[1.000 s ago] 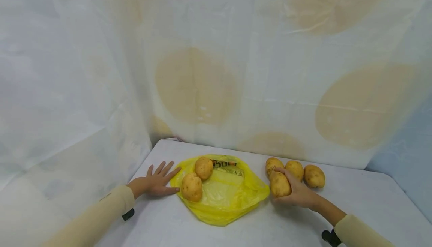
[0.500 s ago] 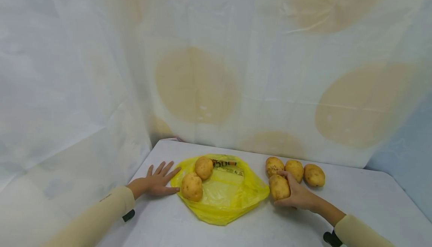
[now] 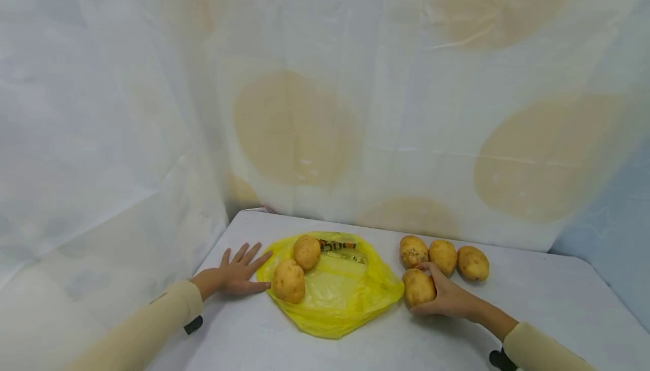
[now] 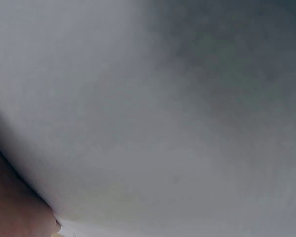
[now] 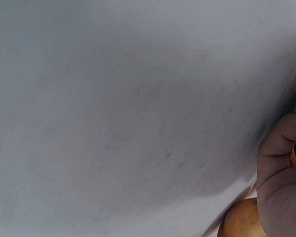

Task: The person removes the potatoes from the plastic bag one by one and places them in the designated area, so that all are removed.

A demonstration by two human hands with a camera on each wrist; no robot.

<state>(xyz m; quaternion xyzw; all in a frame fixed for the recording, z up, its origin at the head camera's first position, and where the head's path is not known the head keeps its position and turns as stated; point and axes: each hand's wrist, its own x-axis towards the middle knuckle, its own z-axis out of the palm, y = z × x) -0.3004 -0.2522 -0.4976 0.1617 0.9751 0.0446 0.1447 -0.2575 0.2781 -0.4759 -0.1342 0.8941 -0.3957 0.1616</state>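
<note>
In the head view, my left hand (image 3: 233, 278) lies with fingers spread on the table, fingertips at the left edge of a yellow plastic bag (image 3: 335, 320). Two potatoes rest on the bag's left part, a larger one (image 3: 289, 281) in front of a smaller one (image 3: 307, 252). My right hand (image 3: 447, 297) grips another potato (image 3: 419, 288) between thumb and fingers, beside the bag's right tip. The left wrist view holds mostly blurred cloth, with a bit of the hand (image 4: 19, 207) in the corner. In the right wrist view, the curled hand (image 5: 281, 182) hides most of its potato.
Behind the right hand, three potatoes sit in a row: a left one (image 3: 413, 251), a middle one (image 3: 443, 257) and a right one (image 3: 473, 263). A white cloth covers the table (image 3: 538, 286). Hanging sheets (image 3: 406, 106) with tan spots close off the back and sides.
My right hand and its potato have shifted slightly toward the near side, apart from the back potatoes. The bag's right tip is pushed a little left. My left hand stays still.
</note>
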